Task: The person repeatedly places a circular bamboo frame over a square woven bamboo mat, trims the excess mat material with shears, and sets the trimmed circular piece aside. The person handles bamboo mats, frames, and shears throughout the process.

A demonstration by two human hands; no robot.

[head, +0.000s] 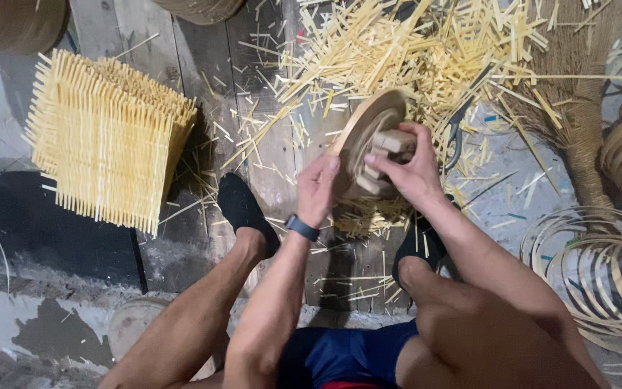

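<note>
A round wooden disc mould (360, 128) with a blocky wooden handle (391, 141) on its back is held tilted on edge over the floor. My right hand (410, 167) grips the handle blocks. My left hand (317, 189), with a dark watch on the wrist, presses against the lower rim of the disc. Part of the disc's face is turned away and hidden.
A stack of square woven bamboo mats (106, 137) lies at the left. Several cut bamboo strips (404, 50) litter the floor behind the disc, with scissors (456, 130) among them. Bamboo hoops (599, 274) lie at the right beside a broom (577, 94). My feet in black shoes flank the disc.
</note>
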